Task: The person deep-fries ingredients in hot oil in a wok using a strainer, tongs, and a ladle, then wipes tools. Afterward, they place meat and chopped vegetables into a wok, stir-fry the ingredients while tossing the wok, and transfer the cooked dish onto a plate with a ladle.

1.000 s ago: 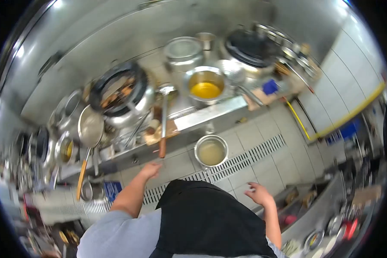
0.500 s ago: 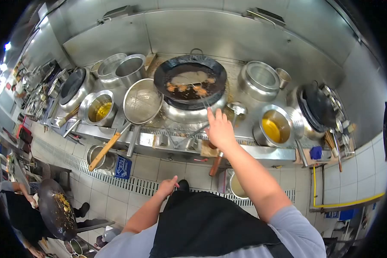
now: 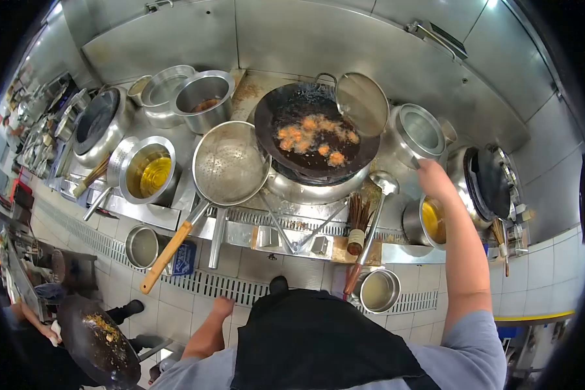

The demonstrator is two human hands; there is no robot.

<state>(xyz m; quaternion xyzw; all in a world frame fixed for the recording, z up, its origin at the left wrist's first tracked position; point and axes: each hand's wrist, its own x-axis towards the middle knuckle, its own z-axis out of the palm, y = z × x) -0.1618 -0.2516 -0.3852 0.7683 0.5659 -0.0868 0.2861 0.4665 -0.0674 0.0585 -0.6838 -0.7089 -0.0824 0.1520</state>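
Note:
My right hand (image 3: 432, 177) is closed on the handle end of a round mesh skimmer (image 3: 362, 104), tilted up over the right rim of a dark wok (image 3: 264, 127). Orange-brown fried pieces (image 3: 309, 132) float in dark oil inside the wok. My left hand (image 3: 223, 307) hangs low in front of the stove, fingers curled in, nothing visible in it. Left of the wok, a perforated strainer (image 3: 231, 162) with a wooden handle rests on a pot. A ladle (image 3: 377, 211) lies between the wok and my right forearm.
Pots of yellow oil (image 3: 155, 175) stand at both sides. A lidded pot (image 3: 421, 130) is behind my right hand. A brush (image 3: 357, 224) stands at the stove edge. On the floor is a pot (image 3: 379, 291). At lower left, a co-worker's hand (image 3: 49, 333) is beside another wok (image 3: 97, 341).
My right hand has closed on the skimmer handle and moved right. The skimmer has risen from the oil to the wok's right rim. My left hand has moved lower and its fingers have curled in.

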